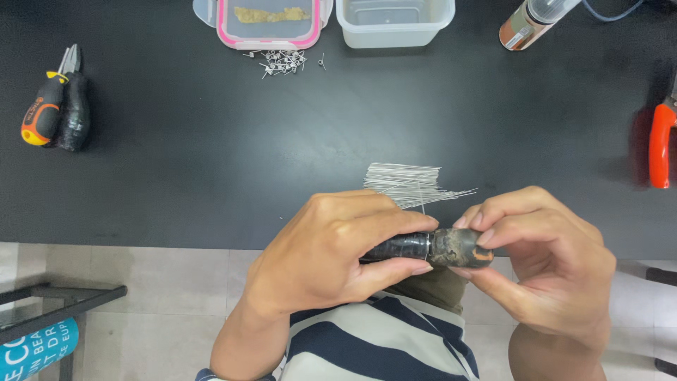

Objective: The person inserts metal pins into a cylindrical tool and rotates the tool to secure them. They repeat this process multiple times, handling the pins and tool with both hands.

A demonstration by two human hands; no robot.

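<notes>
My left hand (338,247) wraps around a short black tool handle (423,247) held level over the near edge of the black table (211,155). My right hand (543,261) pinches the handle's worn end, which has an orange patch. A thin straight wire stands up from between the two hands, just in front of a fanned bundle of straight silver wires (409,180) lying on the table.
Pliers with orange and black handles (56,99) lie at the left. At the back stand a pink-rimmed lidded box (271,21), a clear tub (395,21), a pile of small bent wire pieces (282,62) and a bottle (532,21). An orange-handled tool (661,144) lies at the right edge.
</notes>
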